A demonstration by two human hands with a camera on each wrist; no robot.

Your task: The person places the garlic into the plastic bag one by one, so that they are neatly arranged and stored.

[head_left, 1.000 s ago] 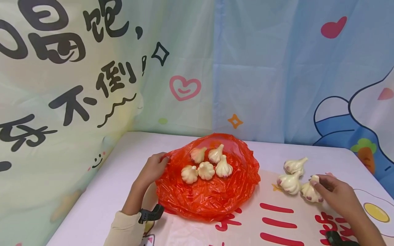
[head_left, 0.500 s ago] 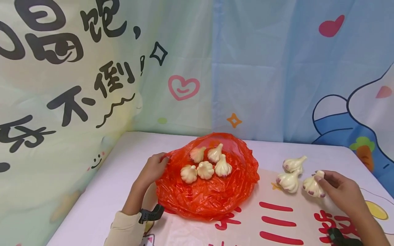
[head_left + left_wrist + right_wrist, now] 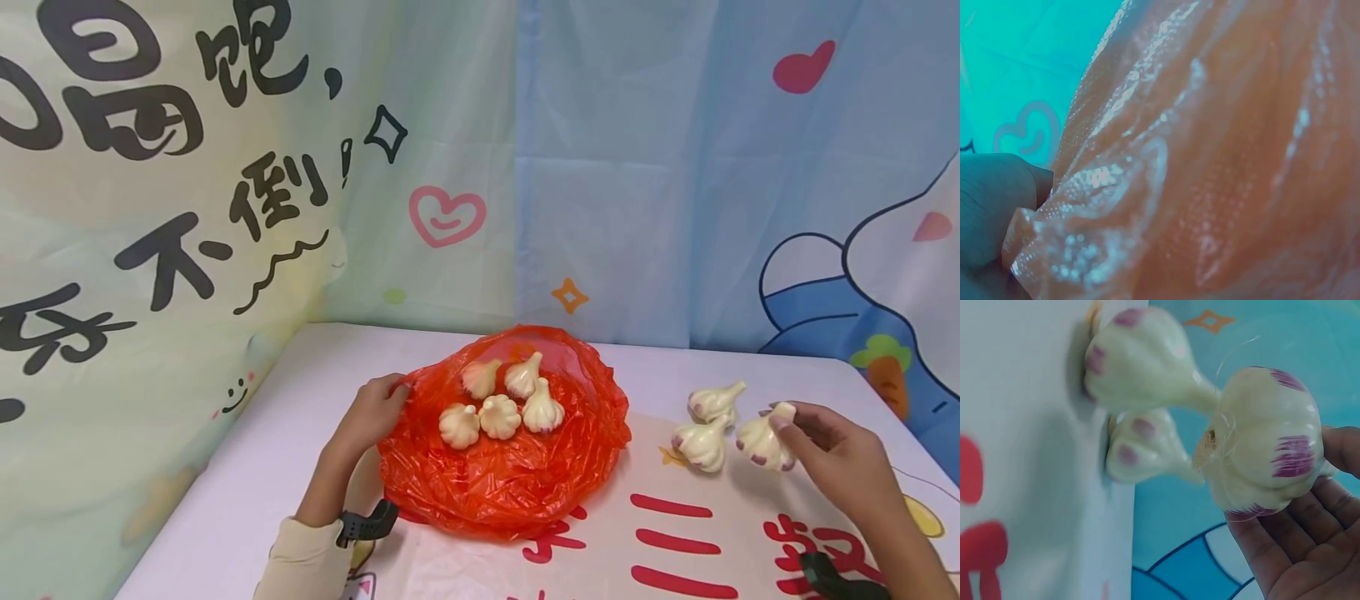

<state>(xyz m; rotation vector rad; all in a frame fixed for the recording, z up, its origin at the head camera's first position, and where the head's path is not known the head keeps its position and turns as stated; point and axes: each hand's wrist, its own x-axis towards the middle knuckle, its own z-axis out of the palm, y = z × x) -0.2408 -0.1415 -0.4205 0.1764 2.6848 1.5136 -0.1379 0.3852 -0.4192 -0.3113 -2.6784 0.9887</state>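
Note:
My right hand (image 3: 843, 458) pinches a garlic bulb (image 3: 765, 440) by its stem end, holding it just above the table. In the right wrist view the held bulb (image 3: 1266, 440) shows purple streaks and a rooty base toward the camera. Two more garlic bulbs (image 3: 701, 443) lie on the table left of that hand. At the left edge of a crumpled red plastic bag (image 3: 510, 492), my left hand (image 3: 375, 410) pinches the film. Several garlic bulbs (image 3: 500, 417) sit on the spread-open bag. The left wrist view is mostly filled by the bag's film (image 3: 1210, 156).
A pale mat (image 3: 600, 567) with red printed characters covers the front of the white table (image 3: 360, 342). A printed cloth backdrop (image 3: 607, 208) hangs behind and along the left side.
My right hand has lifted the garlic bulb off the table and raised it slightly, apart from the two others. The left hand keeps its place at the bag's edge.

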